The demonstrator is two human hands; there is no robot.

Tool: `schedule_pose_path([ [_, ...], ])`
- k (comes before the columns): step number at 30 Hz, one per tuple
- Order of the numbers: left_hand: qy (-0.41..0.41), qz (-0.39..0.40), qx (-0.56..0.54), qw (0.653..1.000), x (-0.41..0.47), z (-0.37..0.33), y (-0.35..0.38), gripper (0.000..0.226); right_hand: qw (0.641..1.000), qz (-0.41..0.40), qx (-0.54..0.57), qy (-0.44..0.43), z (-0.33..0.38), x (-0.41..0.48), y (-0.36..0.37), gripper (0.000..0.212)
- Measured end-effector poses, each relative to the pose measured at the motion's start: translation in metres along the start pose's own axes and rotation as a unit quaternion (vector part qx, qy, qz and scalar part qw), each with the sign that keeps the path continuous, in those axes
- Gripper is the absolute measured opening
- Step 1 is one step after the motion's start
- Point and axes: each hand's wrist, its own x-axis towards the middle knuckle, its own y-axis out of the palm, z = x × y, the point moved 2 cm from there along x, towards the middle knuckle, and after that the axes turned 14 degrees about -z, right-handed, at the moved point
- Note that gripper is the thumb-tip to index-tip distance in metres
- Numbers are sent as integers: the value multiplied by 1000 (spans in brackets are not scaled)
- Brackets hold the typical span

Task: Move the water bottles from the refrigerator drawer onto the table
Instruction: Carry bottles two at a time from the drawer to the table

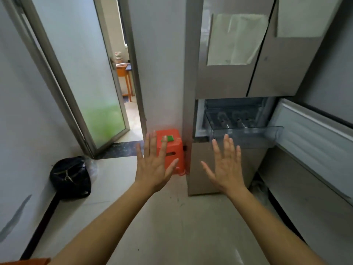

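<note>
The beige refrigerator (225, 83) stands ahead on the right, its lower right door (313, 138) swung open. A clear plastic drawer (246, 133) is pulled out of it. Several water bottles (236, 119) lie inside the drawer, caps toward me, blurred behind the plastic. My left hand (153, 165) is held up with straight spread fingers, in front of the orange stool. My right hand (226, 166) is raised the same way just below the drawer's front and holds nothing. No table shows nearby.
An orange plastic stool (172, 148) with a green item (168, 139) on top stands left of the refrigerator. A black bag (70, 177) lies on the floor by the left wall. A frosted glass door (82, 77) stands open onto another room with an orange wooden table (124, 73).
</note>
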Motion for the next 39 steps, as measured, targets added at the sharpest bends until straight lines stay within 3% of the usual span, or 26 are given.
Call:
schedule_pose_path([
  [9, 96, 69, -65, 991, 166, -115, 128, 82, 994, 19, -69, 78, -148, 87, 57, 82],
  [18, 119, 169, -91, 974, 231, -232, 250, 78, 974, 60, -66, 210, -315, 104, 117, 80],
  [22, 87, 224, -69, 968, 261, -266, 292, 75, 975, 106, -27, 194, -376, 139, 159, 79],
  [27, -37, 301, -66, 951, 293, -290, 325, 74, 976, 153, 24, 154, -429, 201, 198, 67],
  [30, -52, 319, -54, 945, 305, -297, 343, 71, 970, 208, 48, 120, -444, 228, 228, 67],
  [39, -62, 397, -117, 908, 334, -304, 439, 60, 902, 403, 108, 110, -455, 260, 322, 57],
])
